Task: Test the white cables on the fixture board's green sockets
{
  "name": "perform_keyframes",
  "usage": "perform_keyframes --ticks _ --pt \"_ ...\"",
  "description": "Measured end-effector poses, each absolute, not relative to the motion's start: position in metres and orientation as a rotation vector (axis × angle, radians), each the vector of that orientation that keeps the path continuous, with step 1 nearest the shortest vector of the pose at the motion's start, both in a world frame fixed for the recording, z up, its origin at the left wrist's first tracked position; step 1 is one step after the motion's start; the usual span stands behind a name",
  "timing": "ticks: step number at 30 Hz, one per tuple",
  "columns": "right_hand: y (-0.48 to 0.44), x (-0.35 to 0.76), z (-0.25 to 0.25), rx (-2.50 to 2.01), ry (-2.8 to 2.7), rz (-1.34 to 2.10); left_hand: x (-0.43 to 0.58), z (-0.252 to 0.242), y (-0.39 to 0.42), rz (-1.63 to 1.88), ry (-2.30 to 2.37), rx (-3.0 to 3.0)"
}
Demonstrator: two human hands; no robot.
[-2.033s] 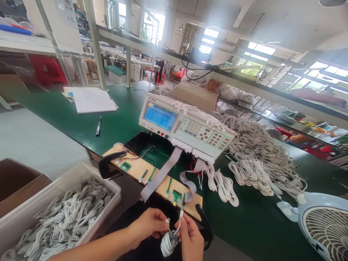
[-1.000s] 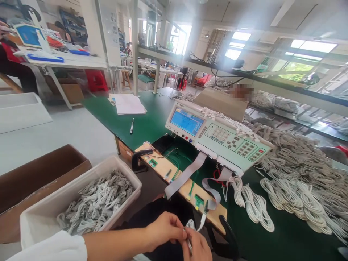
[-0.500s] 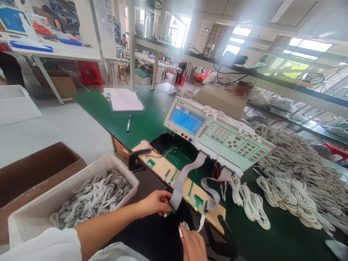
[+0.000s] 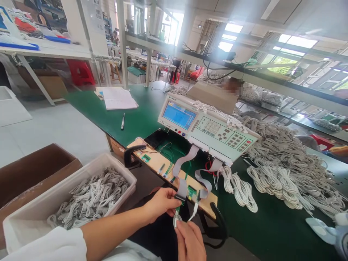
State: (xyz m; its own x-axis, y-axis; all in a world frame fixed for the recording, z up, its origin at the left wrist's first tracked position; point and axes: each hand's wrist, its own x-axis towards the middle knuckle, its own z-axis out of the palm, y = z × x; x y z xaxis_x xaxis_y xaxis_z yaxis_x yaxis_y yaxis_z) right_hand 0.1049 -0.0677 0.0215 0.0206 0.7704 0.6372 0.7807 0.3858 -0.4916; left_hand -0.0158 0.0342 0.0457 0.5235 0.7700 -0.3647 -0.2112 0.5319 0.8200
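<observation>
My left hand (image 4: 162, 203) is closed on the black connector at the end of a grey ribbon cable (image 4: 182, 188), where a small green circuit board (image 4: 178, 209) is attached. Just below it, my right hand (image 4: 190, 239) pinches the plug end of a white cable (image 4: 176, 219). The plug's tip meets the board's lower edge; whether it is seated I cannot tell. Another white plug (image 4: 196, 206) joins a second ribbon cable's connector by the wooden board (image 4: 209, 200). Both ribbons run up to a tester (image 4: 208, 127) with a lit blue screen.
A white bin (image 4: 130, 188) of coiled cables stands at left beside a cardboard box (image 4: 40, 174). Black clamps (image 4: 130, 156) grip the wooden board. Coiled cables (image 4: 285, 170) heap on the green table at right. Papers (image 4: 119, 98) and a pen (image 4: 123, 121) lie farther back.
My left hand has raised and turned the ribbon connector, moving it right. My right hand has brought the white plug against the circuit board. The whole view has shifted slightly.
</observation>
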Motion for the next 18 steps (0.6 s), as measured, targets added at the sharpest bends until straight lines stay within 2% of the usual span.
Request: perform_keyframes --ticks 18 --pt "-0.0666 0.1129 0.0229 -1.309 -2.007 -0.301 -0.0152 0.0415 0.0340 0.654 0.890 0.821"
